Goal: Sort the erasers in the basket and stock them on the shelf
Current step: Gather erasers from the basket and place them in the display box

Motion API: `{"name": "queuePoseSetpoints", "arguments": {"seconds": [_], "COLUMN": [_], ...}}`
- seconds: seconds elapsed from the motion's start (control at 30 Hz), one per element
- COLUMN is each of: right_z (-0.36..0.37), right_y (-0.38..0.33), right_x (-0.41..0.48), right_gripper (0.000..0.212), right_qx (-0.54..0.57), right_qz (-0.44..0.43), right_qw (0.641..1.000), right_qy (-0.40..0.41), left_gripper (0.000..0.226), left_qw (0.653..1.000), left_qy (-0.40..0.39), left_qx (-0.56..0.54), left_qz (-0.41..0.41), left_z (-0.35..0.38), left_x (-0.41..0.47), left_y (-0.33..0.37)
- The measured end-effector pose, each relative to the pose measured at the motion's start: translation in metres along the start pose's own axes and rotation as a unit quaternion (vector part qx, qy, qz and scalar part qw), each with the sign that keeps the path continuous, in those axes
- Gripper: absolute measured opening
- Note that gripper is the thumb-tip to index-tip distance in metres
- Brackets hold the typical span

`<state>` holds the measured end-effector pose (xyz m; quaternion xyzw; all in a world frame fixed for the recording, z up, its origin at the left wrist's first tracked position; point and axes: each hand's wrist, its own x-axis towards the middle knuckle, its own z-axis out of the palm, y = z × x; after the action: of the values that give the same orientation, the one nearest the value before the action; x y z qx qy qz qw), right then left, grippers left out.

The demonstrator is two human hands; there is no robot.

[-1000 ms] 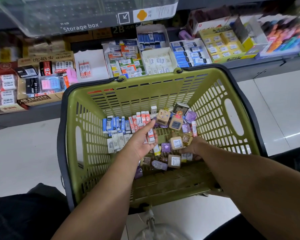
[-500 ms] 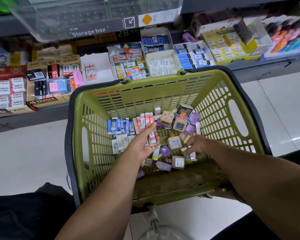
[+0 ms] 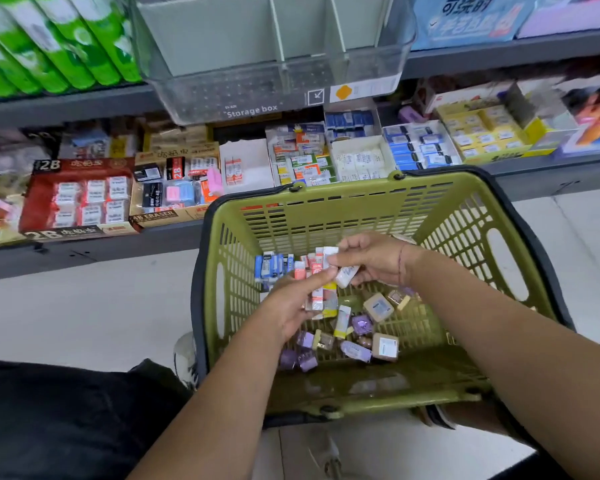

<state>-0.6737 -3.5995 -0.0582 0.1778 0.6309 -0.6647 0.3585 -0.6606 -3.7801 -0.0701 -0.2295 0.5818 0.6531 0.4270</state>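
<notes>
Stationery shelving fills the background, its lower shelf lined with display boxes of erasers, one white box beyond the fingers nearly bare. Sorting looks well under way, stocking hardly so. Just beyond the left fingers, blue-sleeved erasers stand lined up toward the far wall of the green basket. Purple, tan and yellow loose erasers lie jumbled on the basket floor, below both hands and nearer the person. The left hand curls partly closed round a small stack of red-and-white erasers, thumb on top. The right hand, close against that stack from the right, pinches a white eraser between thumb and bent fingers, apparently to add it to the bundle. Neither handful has reached the shelf.
</notes>
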Motion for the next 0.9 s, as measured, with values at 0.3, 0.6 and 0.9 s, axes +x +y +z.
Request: {"name": "queuePoseSetpoints", "arguments": {"seconds": [0.3,0.6,0.9], "right_z": [0.033,0.049,0.089], "right_y": [0.010,0.040,0.053], "right_x": [0.002,0.032,0.082], "right_gripper": [0.019,0.041,0.029], "right_qx": [0.183,-0.004,-0.349], "right_qz": [-0.011,0.074,-0.001], "right_qw": [0.979,0.988,0.925], "right_qy": [-0.091,0.138,0.152], "left_gripper": [0.092,0.034,0.026], "left_qw": [0.993,0.989,0.989], "left_qy": [0.109,0.122,0.131], "left_qx": [0.003,0.047,0.035], "left_qz": [0.052,0.071,0.055], "left_z": [-0.044,-0.086,-0.080], "left_x": [-0.041,-0.095,-0.100], "left_y": [0.032,0.095,0.092]}}
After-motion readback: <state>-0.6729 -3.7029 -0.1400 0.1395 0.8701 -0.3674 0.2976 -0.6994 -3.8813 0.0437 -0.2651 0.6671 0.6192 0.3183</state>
